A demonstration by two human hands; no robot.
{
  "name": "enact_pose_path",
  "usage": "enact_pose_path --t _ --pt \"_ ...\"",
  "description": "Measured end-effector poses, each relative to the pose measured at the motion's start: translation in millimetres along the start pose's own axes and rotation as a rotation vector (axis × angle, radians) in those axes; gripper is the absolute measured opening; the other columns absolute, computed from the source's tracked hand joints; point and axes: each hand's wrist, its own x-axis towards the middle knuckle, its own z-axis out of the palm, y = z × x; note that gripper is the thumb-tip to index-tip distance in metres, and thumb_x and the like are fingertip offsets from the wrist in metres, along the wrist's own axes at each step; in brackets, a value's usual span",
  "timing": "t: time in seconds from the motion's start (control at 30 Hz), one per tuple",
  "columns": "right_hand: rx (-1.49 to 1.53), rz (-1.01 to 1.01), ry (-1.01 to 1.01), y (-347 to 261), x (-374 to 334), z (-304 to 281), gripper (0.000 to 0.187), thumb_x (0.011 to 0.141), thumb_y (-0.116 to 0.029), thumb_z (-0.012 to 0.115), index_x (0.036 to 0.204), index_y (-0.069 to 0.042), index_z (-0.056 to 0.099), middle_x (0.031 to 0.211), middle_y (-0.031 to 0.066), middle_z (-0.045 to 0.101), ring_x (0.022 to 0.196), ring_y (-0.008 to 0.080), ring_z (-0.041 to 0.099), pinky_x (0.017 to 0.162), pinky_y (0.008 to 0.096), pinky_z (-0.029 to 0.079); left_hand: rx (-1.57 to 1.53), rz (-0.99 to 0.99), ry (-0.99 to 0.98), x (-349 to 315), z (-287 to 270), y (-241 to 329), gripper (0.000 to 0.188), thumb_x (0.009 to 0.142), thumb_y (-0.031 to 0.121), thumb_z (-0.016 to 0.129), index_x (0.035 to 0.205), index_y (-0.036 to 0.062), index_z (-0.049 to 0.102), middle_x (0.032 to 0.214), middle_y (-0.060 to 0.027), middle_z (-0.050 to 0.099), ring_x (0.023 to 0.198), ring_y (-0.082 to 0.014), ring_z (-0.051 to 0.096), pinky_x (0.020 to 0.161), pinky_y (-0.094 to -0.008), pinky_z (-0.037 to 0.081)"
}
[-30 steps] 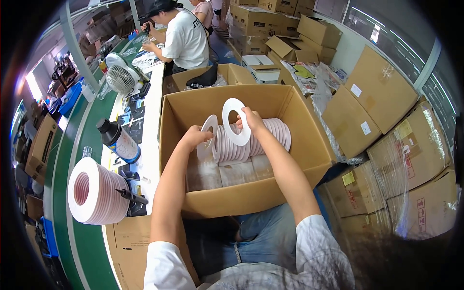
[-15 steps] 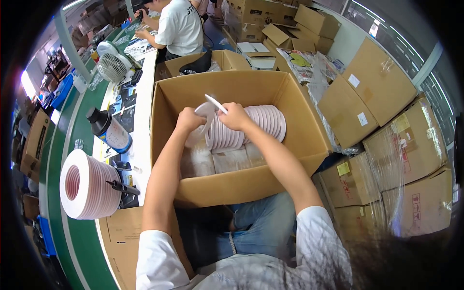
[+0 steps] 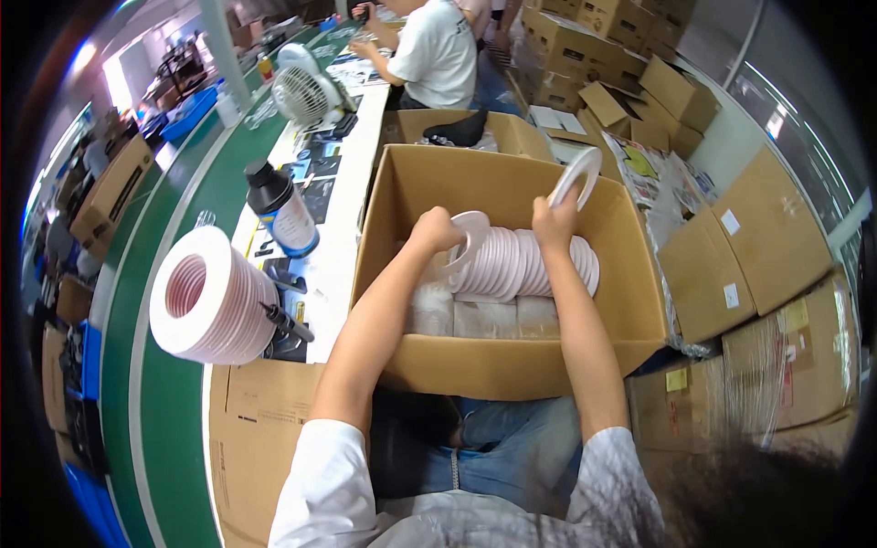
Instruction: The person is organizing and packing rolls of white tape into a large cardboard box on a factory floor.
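My left hand (image 3: 437, 230) is closed on the edge of a white flat ring (image 3: 472, 239) at the left end of a row of similar rings (image 3: 521, 263). Its fingertips are partly hidden. Higher up and to the right, my right hand (image 3: 555, 222) grips another white ring, the raised ring (image 3: 590, 170), held tilted above the row. The row lies on its side inside a large open cardboard box (image 3: 475, 370), over clear-wrapped packs (image 3: 484, 318).
On the bench at left stand a stack of white rings (image 3: 203, 297), a black-capped bottle (image 3: 281, 212), a black pen-like tool (image 3: 290, 321) and a fan (image 3: 306, 96). Cardboard boxes (image 3: 763, 228) line the right. A person (image 3: 437, 55) sits beyond the box.
My hands have moved apart: the right has lifted its ring up and to the right, while the left stays low by the row's left end. The whole view has shifted rightward.
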Motion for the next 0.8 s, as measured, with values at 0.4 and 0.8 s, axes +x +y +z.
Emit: enact_pose_path --t 0.4,0.8 --pt "-0.213 -0.648 -0.563 34.0 -9.0 5.4 0.009 0.076 -0.008 0.053 0.069 -0.007 0.049 0.075 0.0043 0.053 0.060 0.0090 0.047 0.052 0.0271 0.039 0.000 0.022 0.005 3.7 -2.2 5.5 0.036 0.057 0.024 0.079 0.076 -0.0050 0.070 0.072 -0.0219 0.067 0.069 -0.0314 0.068 0.066 -0.0364 0.055" --pt "0.165 0.049 -0.191 -2.7 2.7 11.4 0.011 0.072 -0.009 0.055 0.077 0.001 0.057 0.064 0.0171 0.059 0.056 0.0304 0.057 0.054 0.0408 0.045 -0.141 -0.003 -0.065 5.3 -5.7 -9.6 0.030 0.059 0.020 0.079 0.071 -0.0061 0.069 0.066 -0.0172 0.066 0.059 -0.0229 0.066 0.060 -0.0339 0.052"
